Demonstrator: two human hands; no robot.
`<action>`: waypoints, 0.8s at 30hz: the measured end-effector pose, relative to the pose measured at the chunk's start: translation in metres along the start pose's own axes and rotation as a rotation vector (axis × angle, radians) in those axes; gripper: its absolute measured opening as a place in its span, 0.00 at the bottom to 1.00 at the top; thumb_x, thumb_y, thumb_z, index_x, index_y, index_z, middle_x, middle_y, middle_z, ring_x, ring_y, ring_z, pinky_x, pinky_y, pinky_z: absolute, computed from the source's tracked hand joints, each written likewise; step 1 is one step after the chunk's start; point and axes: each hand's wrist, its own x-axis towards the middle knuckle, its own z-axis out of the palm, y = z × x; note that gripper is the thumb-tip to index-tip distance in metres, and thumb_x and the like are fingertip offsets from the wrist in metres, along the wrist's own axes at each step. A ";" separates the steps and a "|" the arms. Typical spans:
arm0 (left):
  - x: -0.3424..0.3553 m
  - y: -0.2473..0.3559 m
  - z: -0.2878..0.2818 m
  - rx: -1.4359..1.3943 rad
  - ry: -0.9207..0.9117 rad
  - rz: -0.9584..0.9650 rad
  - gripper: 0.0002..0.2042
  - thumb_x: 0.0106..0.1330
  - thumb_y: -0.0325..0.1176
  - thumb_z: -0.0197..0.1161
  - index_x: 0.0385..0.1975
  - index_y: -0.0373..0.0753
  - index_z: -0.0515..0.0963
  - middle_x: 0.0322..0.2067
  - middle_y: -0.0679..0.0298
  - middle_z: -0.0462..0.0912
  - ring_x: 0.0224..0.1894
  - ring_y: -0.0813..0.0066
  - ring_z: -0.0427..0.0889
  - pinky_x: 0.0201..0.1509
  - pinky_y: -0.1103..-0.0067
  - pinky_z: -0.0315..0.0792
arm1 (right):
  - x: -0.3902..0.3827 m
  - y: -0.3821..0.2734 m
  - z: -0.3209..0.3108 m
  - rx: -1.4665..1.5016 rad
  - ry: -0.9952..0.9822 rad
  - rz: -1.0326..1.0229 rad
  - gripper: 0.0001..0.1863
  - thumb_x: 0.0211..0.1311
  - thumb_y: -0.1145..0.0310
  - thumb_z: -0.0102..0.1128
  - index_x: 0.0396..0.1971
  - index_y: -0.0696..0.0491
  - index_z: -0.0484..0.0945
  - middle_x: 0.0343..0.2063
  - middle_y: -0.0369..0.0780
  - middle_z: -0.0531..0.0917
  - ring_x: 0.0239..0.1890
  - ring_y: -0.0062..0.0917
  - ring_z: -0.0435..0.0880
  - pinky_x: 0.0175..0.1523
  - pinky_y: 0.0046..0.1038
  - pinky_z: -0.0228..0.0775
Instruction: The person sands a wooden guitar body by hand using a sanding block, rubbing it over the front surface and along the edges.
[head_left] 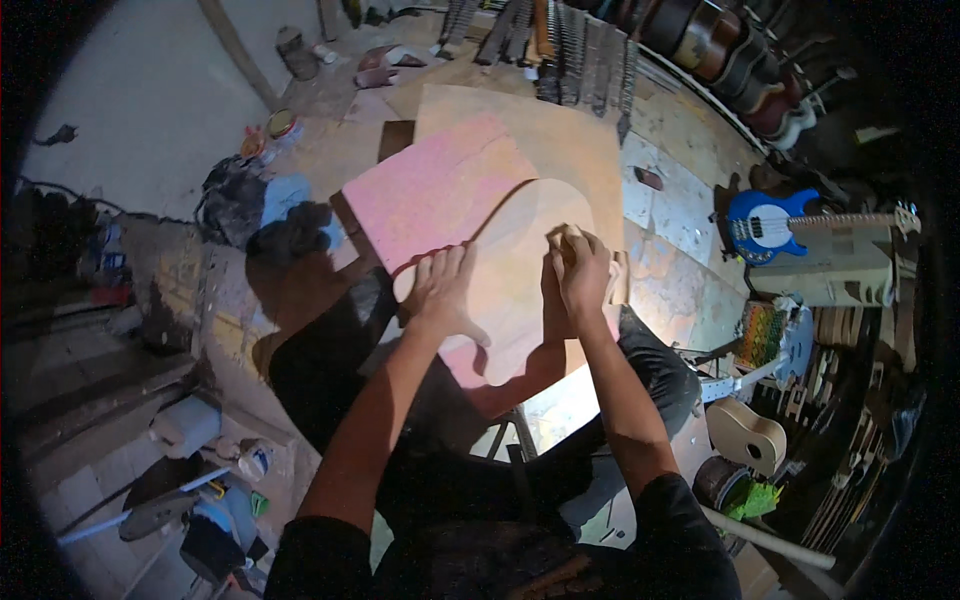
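Observation:
A pale wooden guitar body (515, 270) with rounded ends lies over a pink board (430, 190) in front of my lap. My left hand (443, 290) rests flat on its left side, fingers spread and thumb stretched toward the near end. On the right side of the body, my right hand (585, 275) is closed on a small tan folded piece (566, 234), which touches or hovers just over the wood; the fingers cover most of it. What the tan piece is made of cannot be made out.
A larger tan board (570, 130) lies beneath the pink one. Guitar necks (580, 55) are lined up at the far side. A blue electric bass (775, 225) and a small unfinished guitar body (745, 435) stand at right. Cans (283, 124) and a dark bag (235, 195) sit at left.

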 end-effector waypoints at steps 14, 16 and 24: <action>-0.007 -0.020 -0.013 0.065 -0.028 -0.033 0.81 0.18 0.58 0.89 0.80 0.33 0.50 0.69 0.50 0.67 0.71 0.50 0.66 0.74 0.58 0.57 | -0.048 -0.078 -0.005 -0.449 -0.482 -0.274 0.18 0.63 0.66 0.69 0.52 0.54 0.83 0.46 0.57 0.83 0.48 0.52 0.80 0.54 0.47 0.73; -0.013 -0.030 -0.016 0.049 -0.026 -0.043 0.80 0.18 0.57 0.89 0.80 0.34 0.50 0.69 0.51 0.67 0.71 0.51 0.66 0.73 0.59 0.58 | -0.040 -0.098 -0.010 -0.301 -0.576 -0.438 0.18 0.61 0.67 0.69 0.51 0.55 0.83 0.46 0.58 0.83 0.48 0.53 0.80 0.55 0.47 0.73; -0.012 -0.033 -0.026 0.093 -0.035 -0.111 0.77 0.20 0.59 0.89 0.79 0.39 0.54 0.68 0.52 0.69 0.72 0.51 0.65 0.72 0.55 0.60 | -0.054 -0.097 0.024 -0.499 -0.382 -0.303 0.11 0.60 0.68 0.69 0.42 0.49 0.83 0.45 0.54 0.83 0.43 0.50 0.81 0.47 0.51 0.71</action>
